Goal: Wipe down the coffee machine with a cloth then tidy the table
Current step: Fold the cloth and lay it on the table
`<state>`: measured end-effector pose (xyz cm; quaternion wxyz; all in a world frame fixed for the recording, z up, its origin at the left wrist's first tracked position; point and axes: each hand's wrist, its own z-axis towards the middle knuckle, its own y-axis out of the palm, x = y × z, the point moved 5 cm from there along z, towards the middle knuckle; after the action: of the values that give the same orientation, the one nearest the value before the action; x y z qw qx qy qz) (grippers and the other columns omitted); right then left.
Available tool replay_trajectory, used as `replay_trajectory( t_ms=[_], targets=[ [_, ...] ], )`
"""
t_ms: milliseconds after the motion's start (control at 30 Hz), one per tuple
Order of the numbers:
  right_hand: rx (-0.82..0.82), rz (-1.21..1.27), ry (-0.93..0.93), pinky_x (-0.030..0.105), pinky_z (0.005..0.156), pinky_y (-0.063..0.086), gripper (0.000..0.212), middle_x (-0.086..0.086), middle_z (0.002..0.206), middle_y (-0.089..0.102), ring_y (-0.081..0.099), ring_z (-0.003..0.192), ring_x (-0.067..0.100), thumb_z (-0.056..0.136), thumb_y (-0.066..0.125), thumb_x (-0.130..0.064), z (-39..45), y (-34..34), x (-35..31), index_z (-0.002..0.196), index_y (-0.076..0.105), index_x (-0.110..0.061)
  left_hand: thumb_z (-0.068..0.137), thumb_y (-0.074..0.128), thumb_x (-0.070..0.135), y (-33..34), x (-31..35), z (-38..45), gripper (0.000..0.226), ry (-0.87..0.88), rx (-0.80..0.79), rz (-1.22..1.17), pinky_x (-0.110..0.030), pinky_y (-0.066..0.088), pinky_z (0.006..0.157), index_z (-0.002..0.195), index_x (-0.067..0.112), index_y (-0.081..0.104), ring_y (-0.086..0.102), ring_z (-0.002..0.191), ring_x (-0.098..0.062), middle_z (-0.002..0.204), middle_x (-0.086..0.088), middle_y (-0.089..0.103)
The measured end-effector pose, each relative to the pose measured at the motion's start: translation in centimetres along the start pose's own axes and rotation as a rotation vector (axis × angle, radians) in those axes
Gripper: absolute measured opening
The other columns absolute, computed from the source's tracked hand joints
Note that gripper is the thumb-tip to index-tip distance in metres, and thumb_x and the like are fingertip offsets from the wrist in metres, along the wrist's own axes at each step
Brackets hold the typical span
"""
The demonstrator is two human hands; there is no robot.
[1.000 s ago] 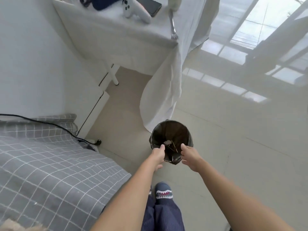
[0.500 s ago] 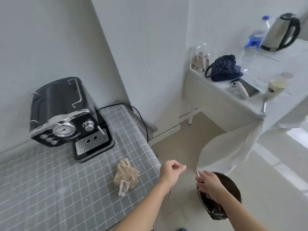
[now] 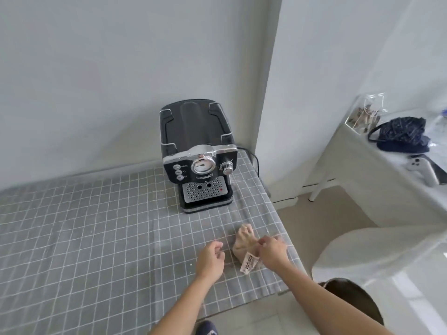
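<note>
plain pale walls (image 3: 121,56) from nine to one o'clock, with a jutting corner (image 3: 273,93) at one. beige tiled floor (image 3: 312,228) at four. white-draped side table (image 3: 377,189) at three, bright daylight glare on the floor (image 3: 420,286) at five.

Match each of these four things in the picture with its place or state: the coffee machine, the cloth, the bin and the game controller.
Things:
1. black coffee machine
2. crumpled beige cloth
3. dark round bin
4. white game controller

Places or states:
A. on the floor
B. on the white side table
C. pinched by the right hand
D. against the wall

Pairs: 1-D, 2-C, 3-A, 4-B
</note>
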<state>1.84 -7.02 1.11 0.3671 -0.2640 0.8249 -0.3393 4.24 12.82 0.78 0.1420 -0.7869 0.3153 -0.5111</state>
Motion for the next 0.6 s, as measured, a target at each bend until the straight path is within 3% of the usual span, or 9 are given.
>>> replay_trajectory(
  t_ms=[100, 200, 300, 367, 400, 500, 600],
  targets=[
    [-0.040, 0.039, -0.009, 0.030, 0.079, 0.051, 0.020, 0.007, 0.105, 0.061, 0.057, 0.097, 0.022, 0.090, 0.049, -0.007, -0.7, 0.7, -1.6, 0.097, 0.065, -0.016, 0.094, 0.054, 0.010, -0.4, -0.9, 0.4, 0.027, 0.001, -0.056, -0.063, -0.018, 0.040, 0.092, 0.120, 0.017, 0.057, 0.056, 0.108, -0.010, 0.128, -0.001, 0.058],
    [-0.050, 0.132, -0.027, 0.016, 0.051, 0.043, 0.017, -0.002, 0.081, 0.061, 0.054, 0.067, 0.008, 0.083, 0.057, -0.003, -1.5, 0.3, -2.3, 0.075, 0.058, -0.018, 0.086, 0.066, 0.015, -0.1, -0.6, 0.6, 0.044, 0.071, -0.236, -0.079, -0.016, 0.039, 0.089, 0.127, 0.023, 0.052, 0.052, 0.107, -0.004, 0.133, 0.004, 0.054],
    [-0.080, 0.384, -0.006, 0.022, 0.058, 0.053, 0.012, 0.002, 0.075, 0.066, 0.061, 0.066, 0.015, 0.081, 0.069, -0.010, -2.7, -0.8, -2.8, 0.075, 0.059, -0.014, 0.063, 0.086, 0.035, 1.5, 0.7, -0.9, 0.094, 0.177, -0.515, -0.103, -0.016, 0.038, 0.098, 0.141, 0.031, 0.034, 0.044, 0.121, -0.001, 0.140, 0.015, 0.040],
    [-0.131, 0.629, 0.009, 0.035, 0.069, 0.058, 0.012, 0.009, 0.078, 0.068, 0.066, 0.072, 0.024, 0.085, 0.071, -0.013, -3.6, -1.9, -3.5, 0.082, 0.060, -0.010, 0.053, 0.088, 0.047, 2.2, 1.8, -2.4, 0.106, 0.272, -0.536, -0.146, -0.019, 0.039, 0.103, 0.141, 0.041, 0.028, 0.044, 0.123, 0.003, 0.138, 0.022, 0.039],
    [-0.158, 0.751, 0.004, 0.035, 0.068, 0.057, 0.012, 0.011, 0.076, 0.067, 0.065, 0.070, 0.024, 0.088, 0.071, -0.013, -4.1, -2.6, -4.0, 0.086, 0.059, -0.010, 0.055, 0.087, 0.047, 2.2, 2.3, -3.0, 0.096, 0.310, -0.481, -0.186, -0.017, 0.044, 0.098, 0.134, 0.044, 0.034, 0.050, 0.116, 0.005, 0.132, 0.022, 0.046],
    [-0.221, 0.905, -0.045, 0.035, 0.064, 0.050, 0.010, 0.009, 0.069, 0.057, 0.056, 0.066, 0.025, 0.095, 0.061, -0.013, -5.4, -4.8, -5.3, 0.104, 0.064, -0.018, 0.075, 0.076, 0.040, 0.6, 3.3, -3.7, 0.032, 0.331, -0.244, -0.363, -0.023, 0.055, 0.074, 0.102, 0.039, 0.058, 0.065, 0.087, -0.004, 0.098, 0.010, 0.066],
    [-0.321, 1.038, -0.056, 0.032, 0.065, 0.051, 0.022, 0.013, 0.079, 0.053, 0.053, 0.074, 0.025, 0.100, 0.052, -0.012, -6.5, -6.7, -5.9, 0.114, 0.069, -0.016, 0.085, 0.066, 0.038, -2.0, 4.7, -4.2, 0.008, 0.404, -0.105, -0.386, -0.024, 0.048, 0.062, 0.087, 0.031, 0.062, 0.060, 0.069, -0.008, 0.078, 0.006, 0.065]
  ],
)
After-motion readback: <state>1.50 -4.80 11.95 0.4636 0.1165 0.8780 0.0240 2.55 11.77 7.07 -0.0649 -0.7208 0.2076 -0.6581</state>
